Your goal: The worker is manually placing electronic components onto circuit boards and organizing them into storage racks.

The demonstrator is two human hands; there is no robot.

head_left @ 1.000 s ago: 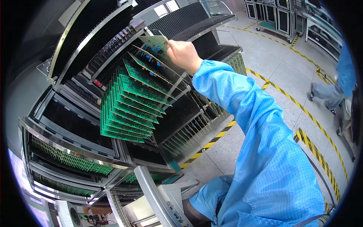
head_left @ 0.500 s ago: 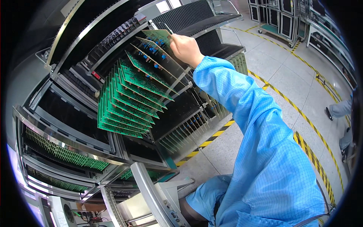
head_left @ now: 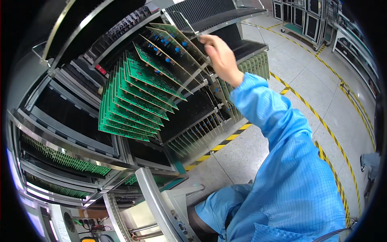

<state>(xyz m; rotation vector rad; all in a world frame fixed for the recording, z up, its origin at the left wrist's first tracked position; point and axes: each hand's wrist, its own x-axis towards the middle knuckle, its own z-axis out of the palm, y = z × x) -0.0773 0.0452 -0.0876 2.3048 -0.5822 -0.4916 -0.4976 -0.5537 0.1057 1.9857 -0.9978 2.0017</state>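
Observation:
My right hand (head_left: 222, 58), in a blue checked sleeve, is just right of the slotted rack. Its fingers are loosely stretched and hold nothing; their tips are by the end of a metal rail (head_left: 192, 29), and I cannot tell whether they touch it. Left of the hand, the nearest circuit board (head_left: 176, 33) stands in the rack, brownish-green with blue parts. Beside it is a similar board (head_left: 161, 50), and then a row of green circuit boards (head_left: 133, 94) fans out, each upright and spaced apart. My left hand is out of view.
Lower rack levels hold more boards (head_left: 203, 129). A metal frame (head_left: 149, 197) with a curved bar stands near me at the bottom. Yellow-black tape (head_left: 219, 147) marks the grey floor. At the back right is a wheeled cart (head_left: 308, 26); a person's leg (head_left: 370, 163) shows at the right edge.
My right hand has let go of the nearest circuit board and moved right, its fingers loosening. That board now sits lower in the rack. The view has shifted slightly.

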